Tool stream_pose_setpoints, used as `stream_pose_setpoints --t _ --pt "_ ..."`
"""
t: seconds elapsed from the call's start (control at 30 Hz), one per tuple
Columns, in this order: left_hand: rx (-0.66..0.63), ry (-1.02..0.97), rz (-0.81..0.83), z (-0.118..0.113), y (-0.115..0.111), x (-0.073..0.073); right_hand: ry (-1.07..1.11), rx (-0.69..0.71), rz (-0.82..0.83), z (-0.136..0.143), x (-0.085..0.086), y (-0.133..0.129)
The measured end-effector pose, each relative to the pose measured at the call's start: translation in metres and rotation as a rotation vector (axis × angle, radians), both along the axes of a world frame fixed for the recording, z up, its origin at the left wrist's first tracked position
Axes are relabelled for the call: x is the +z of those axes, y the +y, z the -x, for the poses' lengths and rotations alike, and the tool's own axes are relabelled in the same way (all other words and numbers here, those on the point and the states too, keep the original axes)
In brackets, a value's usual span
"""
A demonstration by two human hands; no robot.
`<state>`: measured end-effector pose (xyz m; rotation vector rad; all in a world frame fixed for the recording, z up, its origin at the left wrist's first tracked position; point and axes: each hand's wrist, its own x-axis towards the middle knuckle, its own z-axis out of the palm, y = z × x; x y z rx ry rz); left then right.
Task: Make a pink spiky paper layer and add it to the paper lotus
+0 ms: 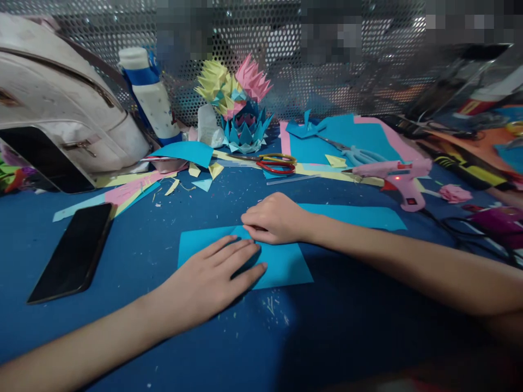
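Note:
A sheet of blue paper [281,267] lies on the dark blue table [196,359] in front of me. My left hand [216,272] rests flat on the paper's left part, its fingers spread and pointing right. My right hand [273,219] is closed, with its fingers curled at the paper's upper edge, near my left fingertips. What it may pinch is hidden. Another blue paper piece [355,216] lies partly under my right forearm.
Two phones, one flat [73,253], one leaning [44,158] on a white backpack [98,109]. Behind stand a bottle [155,103] and paper flowers [245,125]. Scissors [278,163], a pink glue gun [398,177] and paper scraps lie beyond my hands.

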<state>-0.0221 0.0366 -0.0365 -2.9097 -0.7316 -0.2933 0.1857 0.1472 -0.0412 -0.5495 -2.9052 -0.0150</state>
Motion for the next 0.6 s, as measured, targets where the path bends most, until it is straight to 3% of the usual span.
stream_pose_setpoints --t 0.13,0.4,0.6 --pt "-0.010 -0.007 0.154 -0.002 -0.003 -0.003 -0.008 -0.079 0.079 0.002 0.007 -0.006" --pt "0.000 -0.056 0.100 -0.005 -0.004 -0.007 -0.003 -0.117 0.066 0.007 0.007 -0.016" --pt "0.008 -0.049 0.099 -0.005 -0.005 -0.008 -0.036 -0.119 -0.057 0.008 0.004 -0.019"
